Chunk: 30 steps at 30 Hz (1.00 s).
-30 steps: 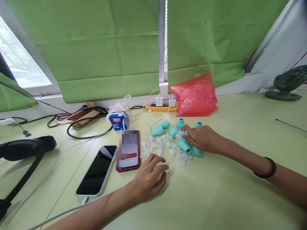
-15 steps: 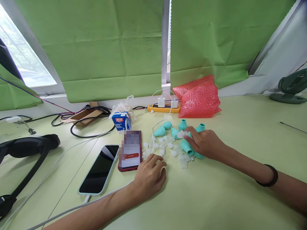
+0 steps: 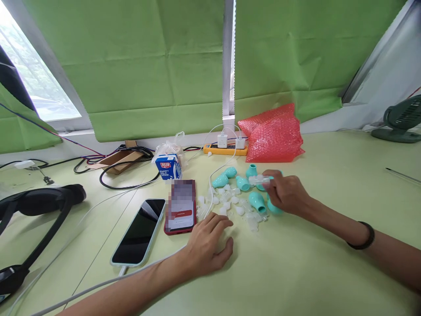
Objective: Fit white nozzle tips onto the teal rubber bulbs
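My right hand (image 3: 286, 191) pinches a translucent plastic tube (image 3: 258, 180) between thumb and fingers, holding it roughly level above the pile. Around and below it lie several turquoise, bulb-shaped hollow pieces (image 3: 257, 202), some partly hidden by the hand. My left hand (image 3: 210, 243) rests on the table with thumb and fingers apart and nothing in it. Just beyond its fingertips are small frosted caps (image 3: 240, 211) and clear plastic pieces (image 3: 252, 220), loosely heaped. A white cable (image 3: 210, 186) runs among these pieces toward my left hand.
A red-cased phone (image 3: 180, 210) and a second phone (image 3: 138, 232) lie left. Behind stand a blue milk-drink carton (image 3: 169, 167), an orange power strip (image 3: 225, 150) and a red bubble-wrap bag (image 3: 275, 138). A black headset (image 3: 42, 199) sits far left, a fan (image 3: 403, 118) far right.
My right hand has drawn slightly back to the right and lifted the translucent tube off the pile. My left thumb has spread away from the fingers.
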Each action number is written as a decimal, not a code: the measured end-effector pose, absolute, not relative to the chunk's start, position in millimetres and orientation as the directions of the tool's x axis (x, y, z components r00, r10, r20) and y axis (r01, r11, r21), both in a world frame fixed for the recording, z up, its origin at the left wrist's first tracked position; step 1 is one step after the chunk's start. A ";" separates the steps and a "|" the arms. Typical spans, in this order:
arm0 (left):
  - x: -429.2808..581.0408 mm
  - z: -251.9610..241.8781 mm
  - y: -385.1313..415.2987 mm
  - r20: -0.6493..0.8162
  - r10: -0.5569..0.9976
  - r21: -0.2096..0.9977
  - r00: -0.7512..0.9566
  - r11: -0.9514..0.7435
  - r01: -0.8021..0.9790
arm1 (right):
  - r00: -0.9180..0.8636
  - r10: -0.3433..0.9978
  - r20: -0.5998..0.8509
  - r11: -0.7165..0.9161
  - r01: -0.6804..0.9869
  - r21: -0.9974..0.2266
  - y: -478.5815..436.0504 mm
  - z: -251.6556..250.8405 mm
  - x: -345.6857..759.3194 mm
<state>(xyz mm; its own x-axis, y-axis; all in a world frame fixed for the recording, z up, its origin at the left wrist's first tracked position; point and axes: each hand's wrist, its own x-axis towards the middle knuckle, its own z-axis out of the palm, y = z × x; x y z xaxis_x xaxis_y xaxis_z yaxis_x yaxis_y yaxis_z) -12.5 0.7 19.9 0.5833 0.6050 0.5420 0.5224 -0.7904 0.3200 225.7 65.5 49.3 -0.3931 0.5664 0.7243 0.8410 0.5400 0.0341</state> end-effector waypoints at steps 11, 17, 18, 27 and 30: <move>-17.6 15.2 -1.8 0.486 0.692 0.596 0.534 -0.709 0.377 | -0.323 0.624 0.712 0.779 0.189 -0.597 31.4 26.7 136.5; -19.4 16.0 1.0 0.561 0.737 0.595 0.377 -0.676 0.436 | -0.263 0.574 0.775 0.814 0.079 -0.576 34.5 34.5 135.7; -20.5 17.6 1.9 0.554 0.741 0.593 0.379 -0.671 0.446 | -0.261 0.589 0.764 0.804 0.100 -0.586 32.7 36.4 142.2; -17.3 24.4 2.8 0.448 0.784 0.646 0.430 -0.617 0.451 | -0.409 0.793 0.452 0.571 0.241 -0.785 5.2 23.5 178.5; -15.3 23.7 3.7 0.469 0.789 0.637 0.397 -0.614 0.467 | -0.421 0.772 0.476 0.601 0.241 -0.762 5.7 18.2 177.7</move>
<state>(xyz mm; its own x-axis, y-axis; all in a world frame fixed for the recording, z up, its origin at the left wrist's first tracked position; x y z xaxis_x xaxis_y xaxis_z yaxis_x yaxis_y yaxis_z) -15.3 3.7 23.7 0.3973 0.7889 0.4689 0.4671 -0.6136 0.6366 177.7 5.7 18.2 -0.4206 0.7725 0.4758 0.2414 0.6008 -0.7621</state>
